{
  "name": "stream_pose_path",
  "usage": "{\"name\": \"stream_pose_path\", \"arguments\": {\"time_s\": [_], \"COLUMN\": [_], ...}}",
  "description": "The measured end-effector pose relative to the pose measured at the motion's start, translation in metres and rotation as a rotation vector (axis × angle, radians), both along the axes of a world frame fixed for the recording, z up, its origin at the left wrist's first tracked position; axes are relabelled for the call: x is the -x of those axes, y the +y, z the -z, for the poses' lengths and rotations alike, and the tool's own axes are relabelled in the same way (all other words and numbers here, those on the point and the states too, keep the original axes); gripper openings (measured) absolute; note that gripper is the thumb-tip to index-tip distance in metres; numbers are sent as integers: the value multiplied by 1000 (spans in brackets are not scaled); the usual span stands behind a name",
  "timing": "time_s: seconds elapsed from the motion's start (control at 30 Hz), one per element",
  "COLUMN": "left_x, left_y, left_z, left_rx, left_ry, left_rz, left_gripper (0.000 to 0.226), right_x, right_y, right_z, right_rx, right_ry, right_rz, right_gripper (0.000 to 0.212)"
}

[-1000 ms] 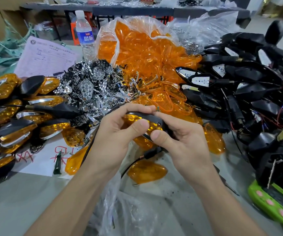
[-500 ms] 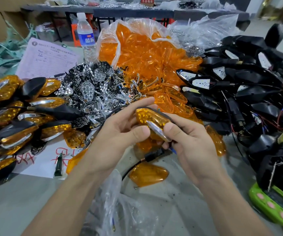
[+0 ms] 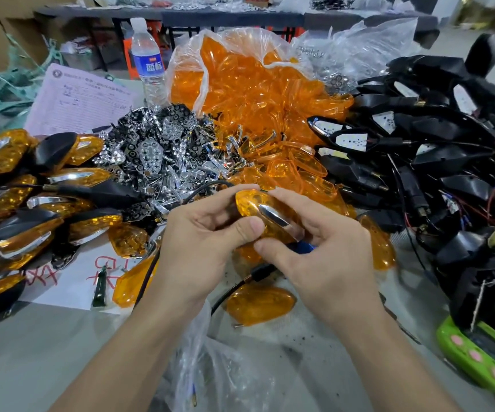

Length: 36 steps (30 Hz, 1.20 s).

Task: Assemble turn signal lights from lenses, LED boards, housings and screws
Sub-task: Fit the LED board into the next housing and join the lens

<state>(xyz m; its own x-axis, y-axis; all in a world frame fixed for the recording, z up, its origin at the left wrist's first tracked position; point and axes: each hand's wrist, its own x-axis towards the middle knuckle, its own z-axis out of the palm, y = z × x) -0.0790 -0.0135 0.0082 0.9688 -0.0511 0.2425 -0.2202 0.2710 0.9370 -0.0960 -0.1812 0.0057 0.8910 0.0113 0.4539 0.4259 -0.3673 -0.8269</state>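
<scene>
Two hands: left hand (image 3: 194, 233), right hand (image 3: 326, 251); one water bottle (image 3: 148, 62).

The underside of the held light (image 3: 253, 205) is hidden; the green gadget (image 3: 478, 361) is cut off.

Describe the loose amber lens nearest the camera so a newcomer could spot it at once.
Find the clear bag of amber plastic lenses at the back of the grey table, then come down past the left hand and right hand. Below them one amber lens lies alone on the tabletop, not piled and without a black housing.
</scene>
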Motion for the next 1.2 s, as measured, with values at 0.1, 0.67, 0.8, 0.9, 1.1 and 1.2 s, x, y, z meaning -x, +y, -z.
{"name": "stream_pose_path", "arguments": {"time_s": [0.1, 0.67, 0.8, 0.9, 1.1, 1.2], "left_x": [-1, -3, -10, -10, -6, -6], "left_y": [0, 10, 6, 7, 4, 6], "left_z": [0, 0, -4, -2, -2, 1], "left_rx": [-51, 43, 38, 16, 50, 72], "left_ry": [-12, -33, 240, 335, 265, 260], "left_rz": [1, 115, 168, 292, 294, 238], "left_gripper": [42, 42, 41, 70, 43, 34], "right_x": [-1, 7, 5, 3, 4, 6], "right_y": [-1, 5, 4, 4, 7, 11], "right_z": [-1, 8, 9, 11, 9, 10], "right_rx": [-11, 56, 39, 27, 54, 58], "right_ry": [16, -171, -166, -130, -140, -160], "right_rz": [-7, 89, 138, 149, 123, 140], "right_gripper": [48, 56, 60, 60, 56, 55]}}
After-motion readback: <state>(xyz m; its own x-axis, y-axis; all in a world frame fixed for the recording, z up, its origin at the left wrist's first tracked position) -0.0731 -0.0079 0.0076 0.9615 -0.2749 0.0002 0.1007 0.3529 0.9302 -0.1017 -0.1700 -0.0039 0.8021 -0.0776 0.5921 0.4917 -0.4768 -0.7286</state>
